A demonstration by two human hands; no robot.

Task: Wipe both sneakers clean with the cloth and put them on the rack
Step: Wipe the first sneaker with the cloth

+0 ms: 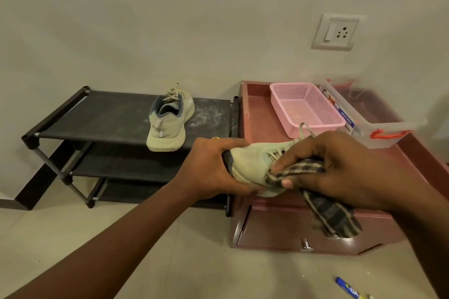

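Note:
One pale beige sneaker (167, 124) stands on the top shelf of the black shoe rack (109, 116), heel toward me. The second beige sneaker (252, 162) is held in the air over the front edge of the maroon cabinet. My left hand (213, 167) grips it at the heel. My right hand (335, 170) holds a dark checked cloth (325, 206) and presses it against the sneaker's side near the laces; the cloth's loose end hangs down below the hand. The toe of the held sneaker is hidden by my right hand.
A maroon cabinet (257, 104) with a raised rim stands right of the rack. On it sit a pink plastic basket (306, 107) and a clear box (374, 128) with orange handles. A blue tube (347, 290) lies on the tiled floor. A wall socket (337, 31) is above.

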